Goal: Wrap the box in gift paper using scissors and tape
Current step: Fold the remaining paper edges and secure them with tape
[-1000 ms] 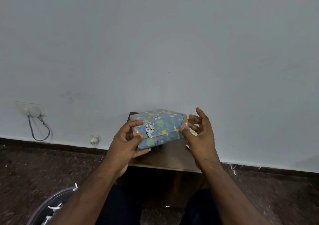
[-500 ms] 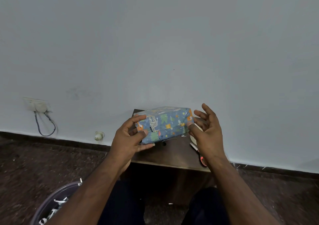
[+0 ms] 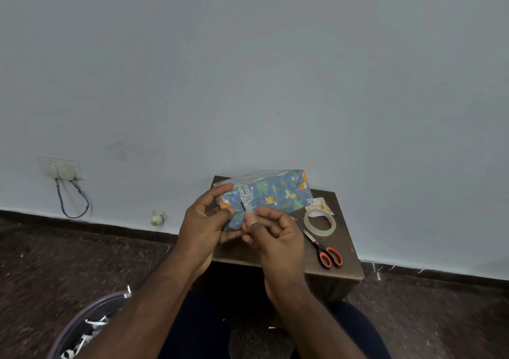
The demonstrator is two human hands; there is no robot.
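Box: the box [image 3: 271, 193], wrapped in blue gift paper printed with animals and leaves, is held over the back left part of the worktop [image 3: 341, 267]; whether its underside touches the surface cannot be told.
Left hand: the left hand [image 3: 205, 227] grips the box's left end, fingers [image 3: 220, 190] curled over the top edge and thumb pressed against the near face.
Right hand: the right hand [image 3: 276, 237] is at the near face just beside the left thumb, its fingers curled and pinching a small clear strip of tape [image 3: 249, 215] against the paper.
Tape roll: the clear tape roll [image 3: 320, 223] lies flat near the right edge of the worktop, to the right of the box, with a small sticker sheet [image 3: 321, 207] just behind it.
Scissors: the scissors [image 3: 323, 249], with red and black handles, lie near the front right corner, blades pointing toward the tape roll.
Floor: a round bin [image 3: 82, 328] holding paper scraps stands on the dark floor at the lower left.
Wall: a socket [image 3: 59, 168] with a looped cable is on the wall to the left.
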